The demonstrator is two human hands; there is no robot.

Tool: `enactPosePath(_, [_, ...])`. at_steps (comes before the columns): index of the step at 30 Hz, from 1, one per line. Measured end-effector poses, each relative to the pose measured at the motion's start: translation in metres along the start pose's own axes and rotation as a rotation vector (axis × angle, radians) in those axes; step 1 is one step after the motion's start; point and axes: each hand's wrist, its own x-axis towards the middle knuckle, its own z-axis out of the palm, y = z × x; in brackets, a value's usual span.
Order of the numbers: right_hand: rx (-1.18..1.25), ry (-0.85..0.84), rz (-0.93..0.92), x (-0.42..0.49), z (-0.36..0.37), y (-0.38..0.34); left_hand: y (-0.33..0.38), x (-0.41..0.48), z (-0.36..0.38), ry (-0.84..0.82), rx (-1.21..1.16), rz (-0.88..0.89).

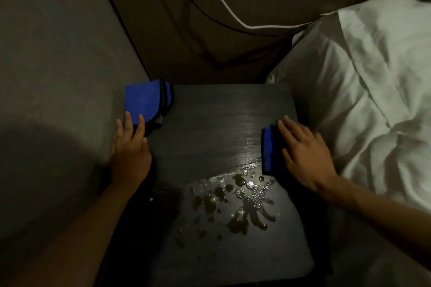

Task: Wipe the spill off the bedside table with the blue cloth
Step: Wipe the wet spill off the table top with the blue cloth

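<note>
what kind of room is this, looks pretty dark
Most likely a bedroom, dimly lit. A dark bedside table, with a spill on it, stands right beside a bed with rumpled white bedding, and a white cable hangs down the wall behind the table.

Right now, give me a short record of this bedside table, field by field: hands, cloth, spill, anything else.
surface: dark bedside table, bed sheet along its right side
mess: spill of brownish drops and wet streaks on the near half
cloth: blue cloth, folded, at the right edge beyond the spill
right: right hand flat on the blue cloth, fingers straight
left: left hand, straight fingertips touching a blue black-edged item at the far left corner
behind: white cable
</note>
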Motion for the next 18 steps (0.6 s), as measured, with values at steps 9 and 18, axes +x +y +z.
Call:
enactPosePath(9, [0.002, -0.022, -0.19, 0.0, 0.044, 0.002, 0.0, -0.001, 0.001, 0.02, -0.031, 0.019])
enactPosePath(18, [0.232, 0.101, 0.494, -0.02, 0.059, -0.087, 0.003, -0.002, -0.001, 0.054, 0.009, 0.037])
